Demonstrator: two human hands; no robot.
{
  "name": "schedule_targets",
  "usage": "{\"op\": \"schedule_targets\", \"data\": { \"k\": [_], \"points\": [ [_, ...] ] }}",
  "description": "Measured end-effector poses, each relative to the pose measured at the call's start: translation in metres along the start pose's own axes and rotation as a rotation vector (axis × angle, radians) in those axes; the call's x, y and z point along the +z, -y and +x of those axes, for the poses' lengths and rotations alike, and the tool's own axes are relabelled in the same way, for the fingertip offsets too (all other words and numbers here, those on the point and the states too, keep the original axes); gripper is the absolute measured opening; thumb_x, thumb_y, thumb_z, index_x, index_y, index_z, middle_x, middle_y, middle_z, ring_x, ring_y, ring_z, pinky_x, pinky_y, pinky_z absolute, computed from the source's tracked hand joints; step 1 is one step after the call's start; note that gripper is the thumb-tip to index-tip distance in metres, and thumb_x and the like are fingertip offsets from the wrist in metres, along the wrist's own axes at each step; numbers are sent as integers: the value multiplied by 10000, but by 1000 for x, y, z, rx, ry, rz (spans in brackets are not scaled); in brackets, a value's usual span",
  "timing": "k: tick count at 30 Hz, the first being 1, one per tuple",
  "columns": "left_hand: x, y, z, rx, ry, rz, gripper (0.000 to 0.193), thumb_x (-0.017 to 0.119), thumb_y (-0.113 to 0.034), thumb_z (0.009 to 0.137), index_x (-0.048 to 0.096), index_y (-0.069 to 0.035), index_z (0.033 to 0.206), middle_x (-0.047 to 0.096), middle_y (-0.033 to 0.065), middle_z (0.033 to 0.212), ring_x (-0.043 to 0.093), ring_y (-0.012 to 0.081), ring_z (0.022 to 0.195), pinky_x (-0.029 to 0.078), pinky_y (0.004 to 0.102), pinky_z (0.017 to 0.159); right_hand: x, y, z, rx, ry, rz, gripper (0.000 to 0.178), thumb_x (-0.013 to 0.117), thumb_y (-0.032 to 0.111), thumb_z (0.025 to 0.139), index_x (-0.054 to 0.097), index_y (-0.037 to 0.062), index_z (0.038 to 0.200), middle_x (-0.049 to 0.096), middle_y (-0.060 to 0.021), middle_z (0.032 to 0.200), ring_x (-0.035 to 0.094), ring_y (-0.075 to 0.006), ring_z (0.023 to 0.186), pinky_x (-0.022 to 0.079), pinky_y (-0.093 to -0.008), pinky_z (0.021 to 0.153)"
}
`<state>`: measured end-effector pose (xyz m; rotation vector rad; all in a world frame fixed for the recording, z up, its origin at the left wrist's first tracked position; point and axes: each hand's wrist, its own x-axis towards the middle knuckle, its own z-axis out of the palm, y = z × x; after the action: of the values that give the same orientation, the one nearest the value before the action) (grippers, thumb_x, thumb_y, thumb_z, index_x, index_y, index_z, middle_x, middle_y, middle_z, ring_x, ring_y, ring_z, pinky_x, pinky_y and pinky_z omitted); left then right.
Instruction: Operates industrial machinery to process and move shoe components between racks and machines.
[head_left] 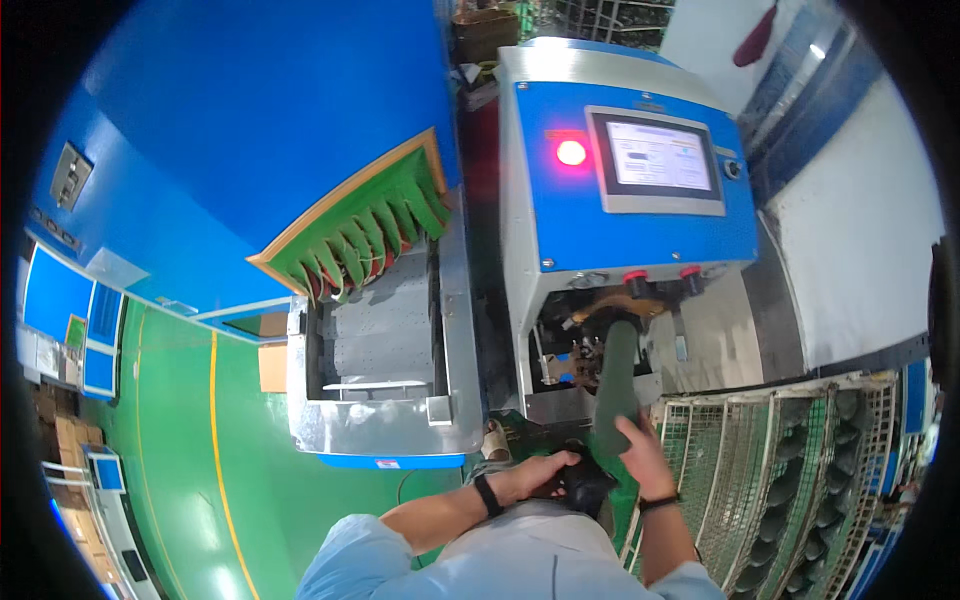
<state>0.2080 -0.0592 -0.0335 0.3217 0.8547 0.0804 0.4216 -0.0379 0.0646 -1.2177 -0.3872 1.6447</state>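
Observation:
My right hand (648,462) is closed around the near end of a long dark green sole-shaped piece (617,375), which looks like the underside of a shoe last. Its far end points up at the opening under the blue machine (640,170). Close to my body, my left hand (543,474) is closed on a black, soft-looking piece (588,478), perhaps a shoe upper; its exact shape is unclear. Inside the machine's opening, metal parts (580,365) show partly behind the green piece.
Left of the machine stands a metal conveyor (380,340) under green curtain strips (370,240) on a large blue housing (280,110). A wire rack (700,440) holding dark shoe-shaped pieces (790,480) stands at the right. A red light (571,153) glows beside a screen (658,158).

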Motion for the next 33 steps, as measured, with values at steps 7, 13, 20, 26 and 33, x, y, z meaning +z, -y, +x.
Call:
{"op": "schedule_targets", "data": {
  "k": [7, 13, 20, 26, 33],
  "points": [
    [-15, -30, -67, 219, -256, 356, 422, 676, -358, 923, 682, -56, 1219, 705, 29, 1056, 651, 147, 915, 517, 306, 753, -9, -24, -6, -355, -66, -59, 714, 774, 124, 856, 473, 44, 1499, 656, -124, 1302, 647, -256, 1153, 511, -378, 1008],
    [32, -20, -42, 278, -295, 640, 648, 710, -409, 907, 564, 22, 1368, 643, 71, 1204, 613, 215, 1076, 499, 350, 898, -132, 10, -168, -333, -491, -797, 883, 823, 273, 808, 401, 70, 1556, 599, -213, 1414, 615, -322, 1253, 475, -364, 1059],
    [194, -13, 16, 267, -269, 1115, 558, 774, -335, 877, 606, 41, 1254, 673, 97, 1094, 618, 209, 991, 507, 359, 867, -228, -56, -379, -70, -1678, -698, 865, 768, 257, 808, 369, 75, 1554, 646, -273, 1274, 650, -459, 1100, 546, -491, 902],
    [258, 18, 76, 241, -53, 974, 380, 761, -249, 870, 633, 7, 1120, 652, 43, 958, 605, 148, 824, 499, 302, 712, -318, -129, -535, 234, -2141, -625, 880, 795, 205, 797, 365, -10, 1535, 680, -295, 1139, 660, -473, 1034, 544, -506, 851],
    [303, 26, 102, 188, -73, 1100, 306, 757, -241, 856, 663, 2, 1016, 642, 22, 869, 573, 121, 719, 471, 304, 619, -519, -205, -653, 167, -1884, -708, 727, 729, 285, 872, 468, 27, 1500, 627, -255, 1345, 555, -400, 1299, 459, -451, 1093]
  ]
}}
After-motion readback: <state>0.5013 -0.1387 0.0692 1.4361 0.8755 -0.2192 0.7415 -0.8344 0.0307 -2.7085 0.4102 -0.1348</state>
